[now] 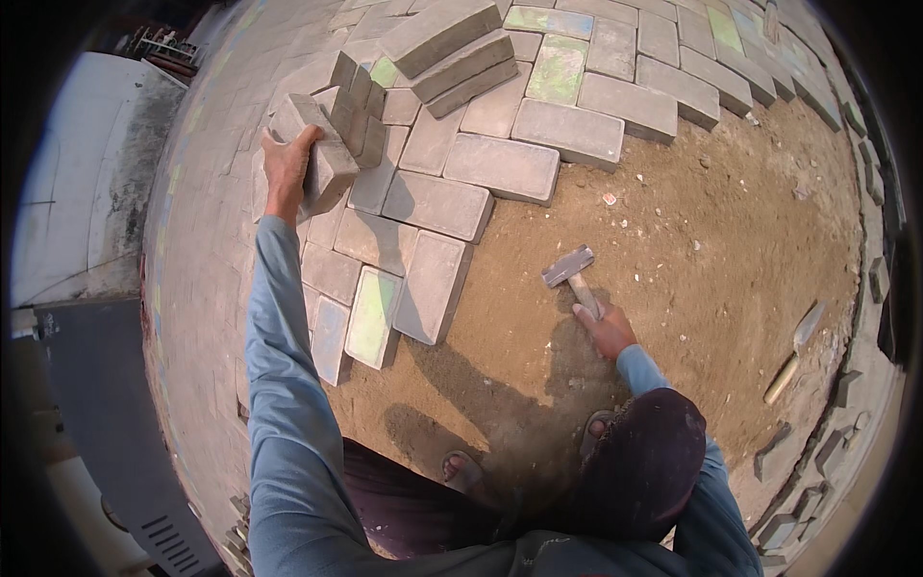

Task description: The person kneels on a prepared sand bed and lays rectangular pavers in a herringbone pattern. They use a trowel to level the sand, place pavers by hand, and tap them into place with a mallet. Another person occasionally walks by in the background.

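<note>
My left hand (pixel 288 165) grips a grey concrete paving block (pixel 333 175) from above, at the near end of a group of standing blocks (pixel 358 113). The fingers bend over its top; their far ends are partly hidden. In my right hand (pixel 610 333) is a short-handled hammer (pixel 569 266), held by its wooden handle above the bare sand (pixel 663 279). Its metal head points away from me. Between my hands runs the stepped edge of the laid paving blocks (pixel 502 165), one of them with a green-yellow painted top (pixel 373 313).
More loose blocks (pixel 450 48) are stacked on the paving farther off. A trowel (pixel 796 352) lies on the sand at the right, near a curved edging with block pieces (pixel 829 452). My sandalled feet (pixel 463 469) stand on the sand. A dark panel (pixel 96 413) is at the left.
</note>
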Available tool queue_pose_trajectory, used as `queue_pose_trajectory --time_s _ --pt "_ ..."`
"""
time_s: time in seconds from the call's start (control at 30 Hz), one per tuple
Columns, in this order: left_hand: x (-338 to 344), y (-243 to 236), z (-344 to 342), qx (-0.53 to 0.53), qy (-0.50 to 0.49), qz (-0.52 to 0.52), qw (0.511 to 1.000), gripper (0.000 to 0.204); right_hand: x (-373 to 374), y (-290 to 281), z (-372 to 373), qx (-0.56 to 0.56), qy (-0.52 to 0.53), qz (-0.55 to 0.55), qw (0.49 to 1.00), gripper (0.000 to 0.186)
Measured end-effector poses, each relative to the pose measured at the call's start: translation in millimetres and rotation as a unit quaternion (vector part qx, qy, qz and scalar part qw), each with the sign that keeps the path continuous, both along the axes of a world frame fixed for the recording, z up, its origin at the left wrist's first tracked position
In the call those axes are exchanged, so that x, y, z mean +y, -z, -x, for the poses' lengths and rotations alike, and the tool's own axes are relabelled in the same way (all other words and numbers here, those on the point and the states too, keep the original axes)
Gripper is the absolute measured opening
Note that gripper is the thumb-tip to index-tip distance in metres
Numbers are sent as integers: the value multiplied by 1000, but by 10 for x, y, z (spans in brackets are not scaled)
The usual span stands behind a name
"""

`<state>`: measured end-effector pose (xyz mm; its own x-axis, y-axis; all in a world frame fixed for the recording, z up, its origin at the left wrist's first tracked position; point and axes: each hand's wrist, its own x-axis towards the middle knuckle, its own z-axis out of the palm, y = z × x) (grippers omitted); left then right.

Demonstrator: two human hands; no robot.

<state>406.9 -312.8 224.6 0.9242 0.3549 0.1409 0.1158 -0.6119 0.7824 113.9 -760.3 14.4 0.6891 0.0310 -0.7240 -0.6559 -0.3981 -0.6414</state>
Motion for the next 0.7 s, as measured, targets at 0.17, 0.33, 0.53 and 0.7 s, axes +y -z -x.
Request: queue_pose_trajectory --time_s 0.17,0.33,0.53,0.7 --pt "-995 -37 1396 34 84 172 981 109 -54 97 59 -73 23 -18 997 52" --pt "-1400 699 2000 28 166 -64 984 113 80 287 119 -145 132 -111 974 35" --pt "-2027 1208 2160 96 208 -204 952 107 -15 235 54 -162 270 -163 935 33" --pt "-2099 1436 1993 76 223 -286 929 107 1 226 92 -131 259 -166 942 32"
